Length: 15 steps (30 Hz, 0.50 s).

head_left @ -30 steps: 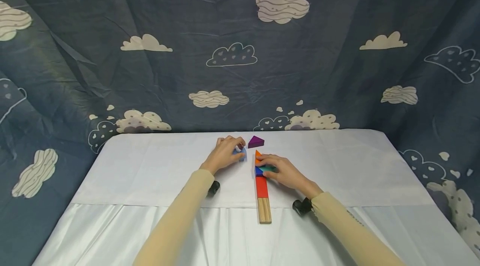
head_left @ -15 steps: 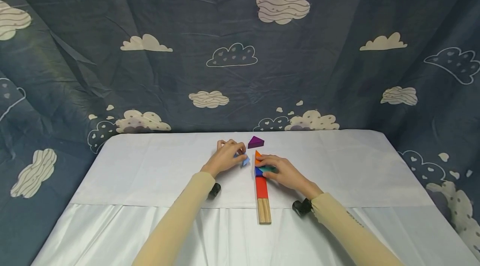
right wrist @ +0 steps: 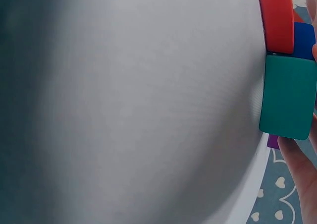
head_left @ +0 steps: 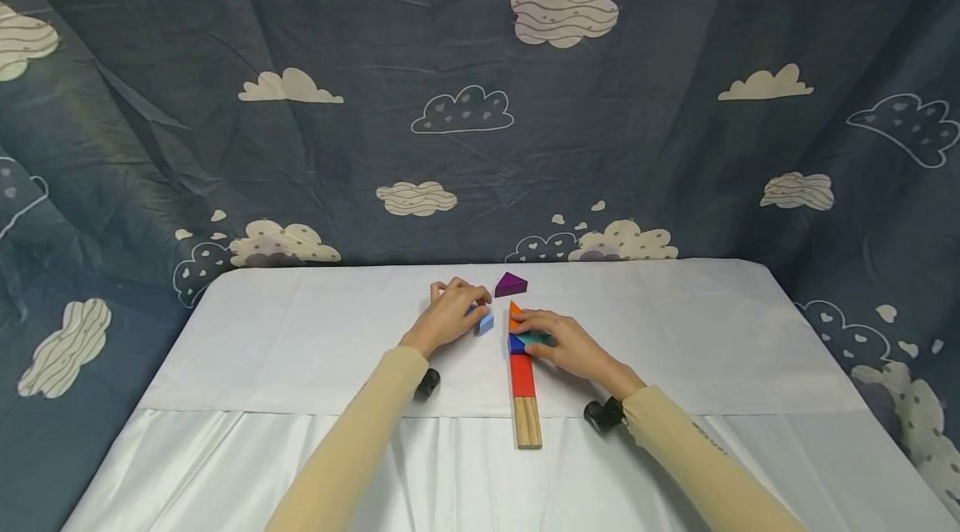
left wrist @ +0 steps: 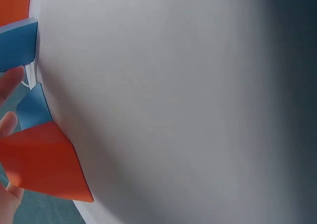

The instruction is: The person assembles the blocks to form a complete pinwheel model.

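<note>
The left hand (head_left: 447, 318) pinches a light-blue block (head_left: 486, 322), which could slip should the fingertips loosen. Smooth and flat-faced, it sits just left of the red block (head_left: 522, 375)'s row, where the right hand (head_left: 564, 340), apart, grips a teal block (head_left: 536, 338); a nudge could skew it.

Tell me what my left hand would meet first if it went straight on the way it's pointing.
Probably the purple block, beyond the light blue block in your left hand; the orange block lies near that line, and depth is unclear.
</note>
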Motion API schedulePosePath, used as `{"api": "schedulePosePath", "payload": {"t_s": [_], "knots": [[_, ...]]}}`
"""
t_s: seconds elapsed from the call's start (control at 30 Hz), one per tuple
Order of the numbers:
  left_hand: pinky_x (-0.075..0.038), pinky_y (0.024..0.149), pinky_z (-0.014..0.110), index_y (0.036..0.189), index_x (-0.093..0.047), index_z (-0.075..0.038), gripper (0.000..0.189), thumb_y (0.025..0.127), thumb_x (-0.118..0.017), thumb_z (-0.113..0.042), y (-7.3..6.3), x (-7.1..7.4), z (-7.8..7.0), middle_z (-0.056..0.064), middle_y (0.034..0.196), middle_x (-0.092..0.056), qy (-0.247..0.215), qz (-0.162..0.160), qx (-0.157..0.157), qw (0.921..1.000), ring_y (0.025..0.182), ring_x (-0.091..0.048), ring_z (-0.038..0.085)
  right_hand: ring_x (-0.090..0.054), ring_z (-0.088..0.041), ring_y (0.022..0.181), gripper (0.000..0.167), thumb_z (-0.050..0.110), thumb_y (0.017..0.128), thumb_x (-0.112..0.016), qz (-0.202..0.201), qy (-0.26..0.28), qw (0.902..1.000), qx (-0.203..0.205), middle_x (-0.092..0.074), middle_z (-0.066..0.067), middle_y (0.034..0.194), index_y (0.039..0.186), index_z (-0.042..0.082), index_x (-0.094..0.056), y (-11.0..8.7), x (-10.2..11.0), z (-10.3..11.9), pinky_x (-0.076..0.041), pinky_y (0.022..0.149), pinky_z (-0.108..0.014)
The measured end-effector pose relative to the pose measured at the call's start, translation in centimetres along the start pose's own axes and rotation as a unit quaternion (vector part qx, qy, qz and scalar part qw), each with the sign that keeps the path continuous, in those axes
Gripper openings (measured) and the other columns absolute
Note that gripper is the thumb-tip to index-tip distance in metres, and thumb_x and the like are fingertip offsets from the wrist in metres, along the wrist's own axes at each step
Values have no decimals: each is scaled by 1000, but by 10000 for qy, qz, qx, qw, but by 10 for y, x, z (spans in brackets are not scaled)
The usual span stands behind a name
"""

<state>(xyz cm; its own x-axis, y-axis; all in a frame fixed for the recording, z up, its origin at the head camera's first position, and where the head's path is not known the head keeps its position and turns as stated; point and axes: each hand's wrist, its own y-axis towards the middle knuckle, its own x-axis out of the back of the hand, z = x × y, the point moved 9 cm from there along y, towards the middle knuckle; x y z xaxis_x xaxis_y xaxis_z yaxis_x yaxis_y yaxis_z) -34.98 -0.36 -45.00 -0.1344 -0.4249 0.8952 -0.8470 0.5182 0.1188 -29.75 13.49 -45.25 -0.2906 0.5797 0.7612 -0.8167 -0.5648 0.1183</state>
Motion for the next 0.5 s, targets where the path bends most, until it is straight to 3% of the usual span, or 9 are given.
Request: {"api": "schedulePosePath", "payload": {"t_s": [0.2,0.5], "knots": [[-20,97,51,116,-66,-17,22,96,-59,-22,-6,4,0,-5,116,-64,-155,113,-166,9997,119,-43,21,-39,-32,132,32,12,89,-68,-22,25,10000,75,-50,-9,139,121,10,-67,0,1,2,-30,104,-52],[-22,95,51,121,-66,-22,35,86,-69,-22,-15,9,-2,-4,124,-62,-154,354,-301,9988,126,-37,24,-39,-32,132,34,13,89,-69,27,-25,10000,16,-49,-10,140,122,10,-66,1,0,2,-32,103,-52]]}}
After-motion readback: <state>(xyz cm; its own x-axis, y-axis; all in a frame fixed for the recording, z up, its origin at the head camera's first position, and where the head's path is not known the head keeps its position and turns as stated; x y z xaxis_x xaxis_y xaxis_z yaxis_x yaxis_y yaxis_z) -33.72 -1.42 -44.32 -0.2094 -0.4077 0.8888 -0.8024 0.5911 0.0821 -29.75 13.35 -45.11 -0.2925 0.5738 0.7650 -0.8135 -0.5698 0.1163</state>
